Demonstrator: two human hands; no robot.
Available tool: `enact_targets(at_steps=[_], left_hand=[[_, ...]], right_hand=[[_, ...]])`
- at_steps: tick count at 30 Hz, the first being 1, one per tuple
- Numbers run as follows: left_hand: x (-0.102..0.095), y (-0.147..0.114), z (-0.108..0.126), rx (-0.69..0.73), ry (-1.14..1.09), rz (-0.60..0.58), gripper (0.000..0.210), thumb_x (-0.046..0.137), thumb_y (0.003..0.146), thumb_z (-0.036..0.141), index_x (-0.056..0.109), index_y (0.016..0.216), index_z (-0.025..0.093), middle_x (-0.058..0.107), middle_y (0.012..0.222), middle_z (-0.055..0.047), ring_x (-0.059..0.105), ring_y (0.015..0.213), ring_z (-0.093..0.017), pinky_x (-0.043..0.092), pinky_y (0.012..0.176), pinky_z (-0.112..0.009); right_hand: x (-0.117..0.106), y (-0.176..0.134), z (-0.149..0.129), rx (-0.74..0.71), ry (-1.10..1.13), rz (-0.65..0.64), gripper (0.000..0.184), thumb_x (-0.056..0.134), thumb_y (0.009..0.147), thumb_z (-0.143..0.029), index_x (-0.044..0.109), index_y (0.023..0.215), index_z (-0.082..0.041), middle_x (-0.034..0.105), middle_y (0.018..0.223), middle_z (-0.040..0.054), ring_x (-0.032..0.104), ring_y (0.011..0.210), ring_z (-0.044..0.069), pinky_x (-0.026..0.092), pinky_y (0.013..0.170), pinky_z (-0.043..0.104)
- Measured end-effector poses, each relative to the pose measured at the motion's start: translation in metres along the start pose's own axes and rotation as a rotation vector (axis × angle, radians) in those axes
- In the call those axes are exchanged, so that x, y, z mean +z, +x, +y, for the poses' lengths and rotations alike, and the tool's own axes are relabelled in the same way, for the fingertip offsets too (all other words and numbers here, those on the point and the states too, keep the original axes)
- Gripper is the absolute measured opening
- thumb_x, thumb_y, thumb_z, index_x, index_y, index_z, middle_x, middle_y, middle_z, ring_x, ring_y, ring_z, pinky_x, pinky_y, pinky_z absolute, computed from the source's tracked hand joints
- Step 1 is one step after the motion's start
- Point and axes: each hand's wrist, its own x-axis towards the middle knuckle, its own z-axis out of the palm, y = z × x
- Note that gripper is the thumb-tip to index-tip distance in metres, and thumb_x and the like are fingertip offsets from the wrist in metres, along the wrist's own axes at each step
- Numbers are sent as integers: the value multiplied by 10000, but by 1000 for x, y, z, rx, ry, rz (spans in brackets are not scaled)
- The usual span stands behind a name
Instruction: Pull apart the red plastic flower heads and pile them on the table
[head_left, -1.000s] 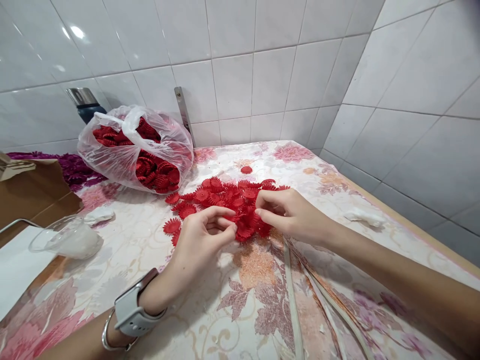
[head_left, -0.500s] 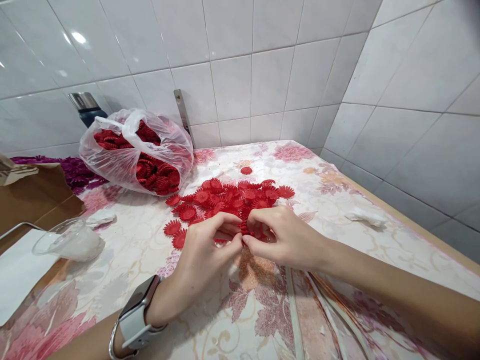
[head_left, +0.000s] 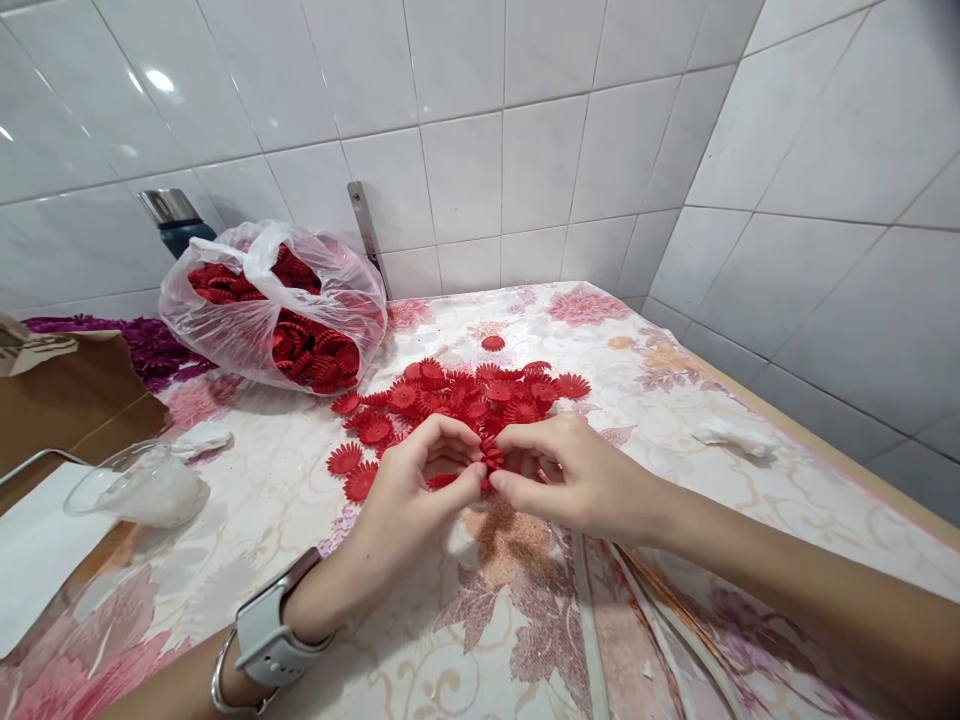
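Observation:
Between my fingertips, at the near edge of a loose pile, is a small red flower-shaped piece (head_left: 491, 455) with narrow petals. My left hand (head_left: 420, 485) pinches it from the left, with thumb and forefinger closed on its edge. From the other side my right hand (head_left: 566, 470) grips it the same way, its other fingers curled under. Behind both hands lies the pile of red flower pieces (head_left: 480, 395), round with toothed petal edges. Parts of the pile are hidden by my hands.
A clear plastic bag (head_left: 225, 345) full of red pieces stands back left, before a dark bottle (head_left: 176, 225). At left are a cardboard box (head_left: 82, 390) and a clear cup of white stuff (head_left: 154, 490). Pale strips (head_left: 589, 620) lie near my right forearm; crumpled white tissue (head_left: 735, 437) lies right.
My fingertips have parted slightly, and the red flower piece between them shows more, its petals now facing me. My left wrist has turned a little. The pile and bag look the same.

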Motion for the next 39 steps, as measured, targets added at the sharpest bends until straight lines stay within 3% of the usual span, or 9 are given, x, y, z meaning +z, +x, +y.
enact_targets(at_steps=[4, 8, 13, 17, 22, 26, 29, 34, 39], left_hand=[[1, 0, 0, 0, -3, 8, 77, 578, 772, 120, 558, 812, 183, 615, 801, 16, 605, 750, -117, 492, 689, -224], [1, -1, -1, 13, 48, -30, 108, 564, 768, 98, 569, 828, 188, 620, 820, 14, 597, 766, -121, 480, 709, -235], [0, 0, 1, -124, -103, -78, 36, 552, 768, 164, 571, 779, 193, 579, 742, 24, 562, 711, -129, 464, 653, -235], [0, -2, 6, -164, -130, -185, 206, 471, 827, 248, 556, 647, 195, 551, 672, 6, 542, 678, -155, 465, 669, -275], [1, -10, 9, -179, -134, -273, 241, 509, 839, 368, 538, 678, 191, 516, 700, 2, 507, 687, -159, 446, 644, -269], [-1, -10, 7, -154, -60, -188, 222, 564, 805, 353, 524, 646, 205, 504, 661, 22, 497, 660, -148, 421, 615, -243], [-5, -6, 4, -75, 19, -86, 252, 542, 806, 317, 495, 581, 214, 523, 629, 23, 500, 647, -152, 414, 619, -247], [-8, 1, 6, -65, 67, -181, 304, 442, 850, 286, 423, 560, 196, 434, 567, 40, 411, 558, -121, 343, 544, -237], [-4, -2, 7, 58, 404, -135, 291, 391, 854, 233, 300, 580, 199, 354, 557, 58, 325, 521, -102, 234, 499, -244]], right_hand=[[-3, 0, -2, 31, 12, 8, 185, 533, 807, -260, 585, 665, -152, 543, 527, -22, 446, 469, 84, 309, 455, 216], [-2, 1, 0, 58, 73, 1, 167, 531, 740, -153, 514, 574, -166, 484, 470, -46, 406, 445, 76, 316, 458, 215], [-8, 2, 3, 126, 538, -68, 163, 529, 715, -193, 501, 556, -174, 442, 487, -52, 376, 450, 78, 268, 432, 219], [-8, 2, 2, 117, 774, -89, 183, 536, 728, -206, 473, 559, -178, 436, 483, -56, 384, 444, 77, 253, 438, 224], [3, -3, -4, 76, 749, -220, 204, 505, 801, -198, 415, 619, -185, 500, 624, -22, 413, 552, 90, 299, 519, 236], [2, -4, -2, 81, 769, -225, 215, 496, 804, -209, 414, 607, -183, 450, 593, -35, 379, 528, 86, 275, 499, 234], [-2, -1, 3, 137, 870, -152, 211, 512, 766, -215, 408, 584, -184, 415, 531, -55, 366, 478, 74, 250, 461, 218], [0, 5, 7, 282, 979, 11, 232, 529, 681, -259, 354, 545, -193, 360, 456, -81, 299, 410, 50, 211, 421, 194], [2, 5, 6, 218, 798, 7, 213, 509, 681, -221, 372, 522, -188, 381, 468, -69, 328, 429, 57, 207, 418, 202]])
